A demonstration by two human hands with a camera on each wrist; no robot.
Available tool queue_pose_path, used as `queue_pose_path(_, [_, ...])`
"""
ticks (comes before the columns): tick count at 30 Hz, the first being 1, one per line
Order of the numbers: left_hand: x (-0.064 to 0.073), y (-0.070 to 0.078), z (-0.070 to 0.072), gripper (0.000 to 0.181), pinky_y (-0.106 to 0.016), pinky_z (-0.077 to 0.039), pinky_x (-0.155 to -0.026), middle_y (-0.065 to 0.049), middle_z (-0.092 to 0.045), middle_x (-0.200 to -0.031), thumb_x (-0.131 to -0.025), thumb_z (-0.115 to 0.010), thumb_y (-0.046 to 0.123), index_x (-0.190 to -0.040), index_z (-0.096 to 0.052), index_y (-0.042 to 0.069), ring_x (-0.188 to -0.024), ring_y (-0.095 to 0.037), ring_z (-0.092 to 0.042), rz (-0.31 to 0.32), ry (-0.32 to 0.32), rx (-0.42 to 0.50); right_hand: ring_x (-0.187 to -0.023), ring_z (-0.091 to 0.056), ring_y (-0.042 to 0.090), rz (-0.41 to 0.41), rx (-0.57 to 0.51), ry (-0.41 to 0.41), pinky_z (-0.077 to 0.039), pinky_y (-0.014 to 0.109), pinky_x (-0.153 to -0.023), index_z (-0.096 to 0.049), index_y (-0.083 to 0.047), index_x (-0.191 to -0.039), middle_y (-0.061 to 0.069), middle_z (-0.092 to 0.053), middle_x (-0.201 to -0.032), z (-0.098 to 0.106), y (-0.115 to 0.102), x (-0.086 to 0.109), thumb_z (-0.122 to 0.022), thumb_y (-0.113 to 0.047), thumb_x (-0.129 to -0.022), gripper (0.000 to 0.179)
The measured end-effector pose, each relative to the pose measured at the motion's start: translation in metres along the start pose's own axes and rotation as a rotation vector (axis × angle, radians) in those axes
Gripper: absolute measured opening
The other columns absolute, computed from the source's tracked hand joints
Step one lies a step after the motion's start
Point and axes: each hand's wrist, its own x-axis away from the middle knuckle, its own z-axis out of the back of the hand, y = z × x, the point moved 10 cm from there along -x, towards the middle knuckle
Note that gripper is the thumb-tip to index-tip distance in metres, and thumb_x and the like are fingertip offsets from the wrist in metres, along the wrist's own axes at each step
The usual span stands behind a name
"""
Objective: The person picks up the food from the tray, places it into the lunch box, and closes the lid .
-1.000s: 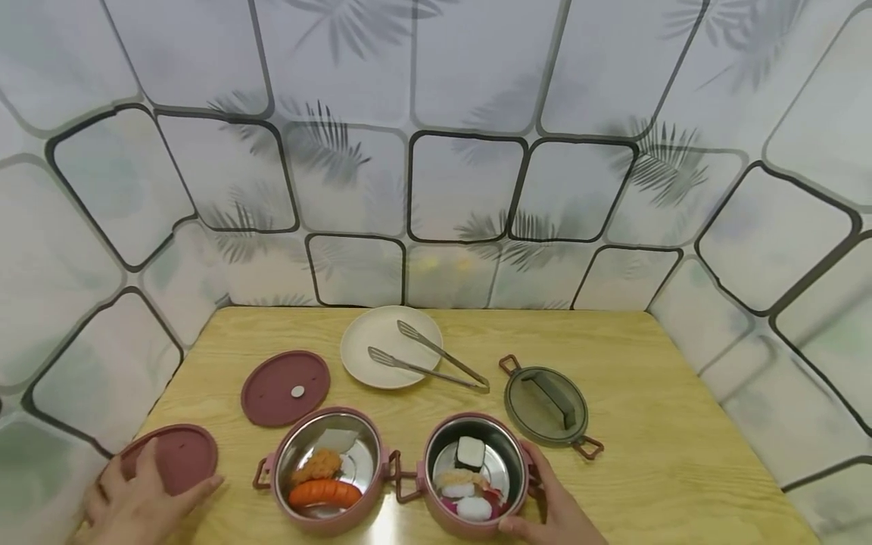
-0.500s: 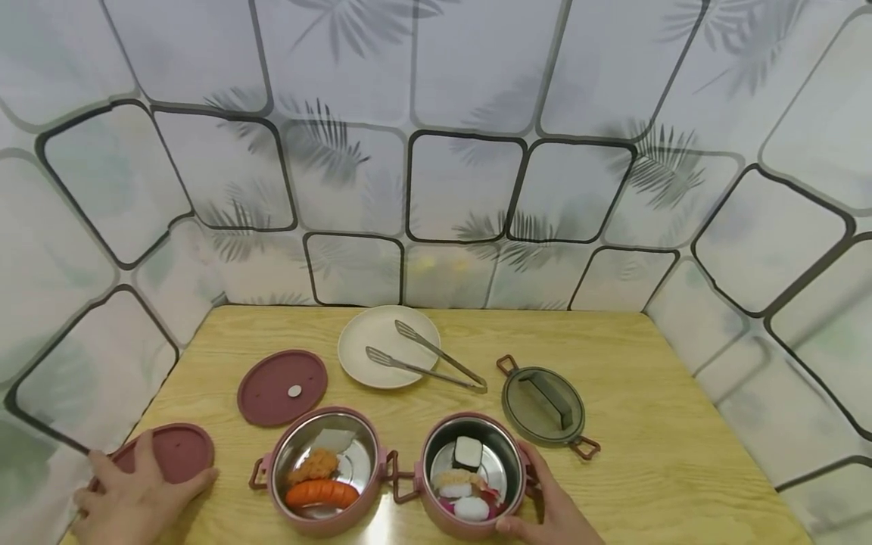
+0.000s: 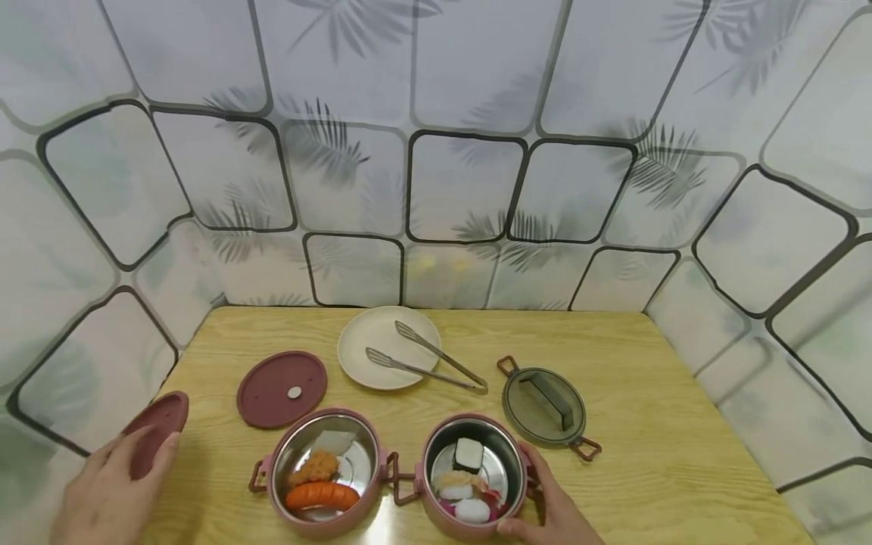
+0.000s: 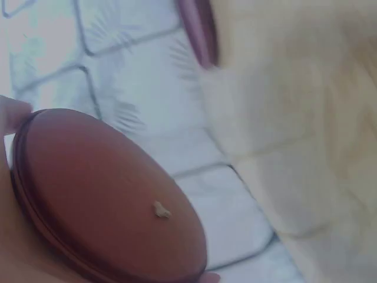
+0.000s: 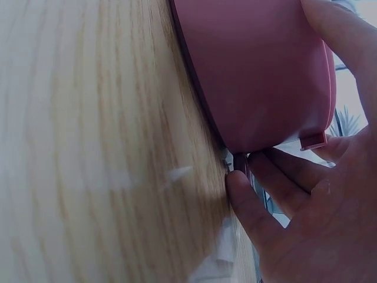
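Observation:
My left hand (image 3: 105, 488) grips a small round maroon lid (image 3: 162, 420) by its edges, held tilted above the table's left side. In the left wrist view the lid's broad face (image 4: 112, 194) shows a small pale fleck. On the right, my right hand (image 3: 555, 503) holds the side of a pink pot (image 3: 443, 515) near its handle, thumb at the front and fingers behind. Inside that pot lie several pieces of toy sushi (image 3: 470, 454). Beside it stands a second pink pot (image 3: 303, 522) with a red sausage (image 3: 322, 496), a fried piece (image 3: 316, 465) and a whitish piece (image 3: 335, 441).
Behind the left pot lies a larger maroon lid (image 3: 272, 393) with a pale round knob. Metal tongs (image 3: 436, 371) rest across a white plate (image 3: 361, 363) at the back. A dark green lidded pan (image 3: 538, 424) sits right of the pots. Patterned cloth walls (image 3: 463, 189) enclose the table.
My left hand has taken hold of the small maroon lid, lifted it off the table and tilted it. My right hand stays on the right pot.

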Motion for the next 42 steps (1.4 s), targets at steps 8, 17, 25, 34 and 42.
queue_pose_path(8, [0.071,0.109,0.025,0.059,-0.063,-0.032,-0.079,-0.025,-0.038,-0.132,-0.076,-0.068,0.042,-0.124,-0.052,0.012,-0.109,-0.049,-0.034,-0.663,0.394,0.182,-0.117,-0.041,0.022,0.002,-0.009,0.001,-0.042,0.033,-0.094,-0.016,-0.030,-0.142,0.010,-0.043,-0.130,0.001,0.000,0.000,-0.074,-0.027,-0.076,0.088])
queue_pose_path(17, [0.117,0.168,-0.031,0.078,-0.063,-0.040,-0.078,-0.012,-0.035,-0.140,-0.063,-0.070,0.064,-0.128,-0.049,0.026,-0.124,-0.034,-0.030,-0.970,0.330,0.080,-0.117,-0.041,0.022,0.011,-0.017,0.008,-0.042,0.031,-0.094,-0.016,-0.027,-0.143,0.009,-0.044,-0.130,0.000,0.001,0.001,-0.075,-0.025,-0.075,0.090])
queue_pose_path(25, [0.117,0.168,-0.060,0.086,-0.060,-0.034,-0.086,-0.014,-0.031,-0.142,-0.061,-0.065,0.073,-0.131,-0.046,0.027,-0.130,-0.038,-0.020,-0.917,0.287,0.002,-0.119,-0.039,0.021,-0.009,0.000,-0.007,-0.040,0.035,-0.097,-0.015,-0.028,-0.143,0.009,-0.043,-0.132,-0.002,0.003,0.000,-0.075,-0.027,-0.075,0.091])
queue_pose_path(34, [0.107,0.167,-0.064,0.089,-0.065,-0.034,-0.087,-0.019,-0.025,-0.144,-0.058,-0.063,0.078,-0.129,-0.047,0.026,-0.130,-0.042,-0.017,-0.832,0.212,0.015,-0.117,-0.041,0.021,0.013,-0.013,-0.015,-0.042,0.031,-0.094,-0.015,-0.031,-0.142,0.009,-0.044,-0.130,0.000,0.000,0.000,-0.075,-0.025,-0.076,0.089])
queue_pose_path(42, [0.094,0.165,-0.067,0.109,-0.066,-0.034,-0.087,-0.027,-0.020,-0.143,-0.052,-0.054,0.089,-0.137,-0.037,0.022,-0.121,-0.045,-0.027,-0.766,0.156,-0.056,-0.117,-0.041,0.022,0.012,-0.011,-0.013,-0.042,0.030,-0.094,-0.015,-0.031,-0.142,0.009,-0.044,-0.129,0.000,0.000,0.000,-0.074,-0.025,-0.077,0.089])
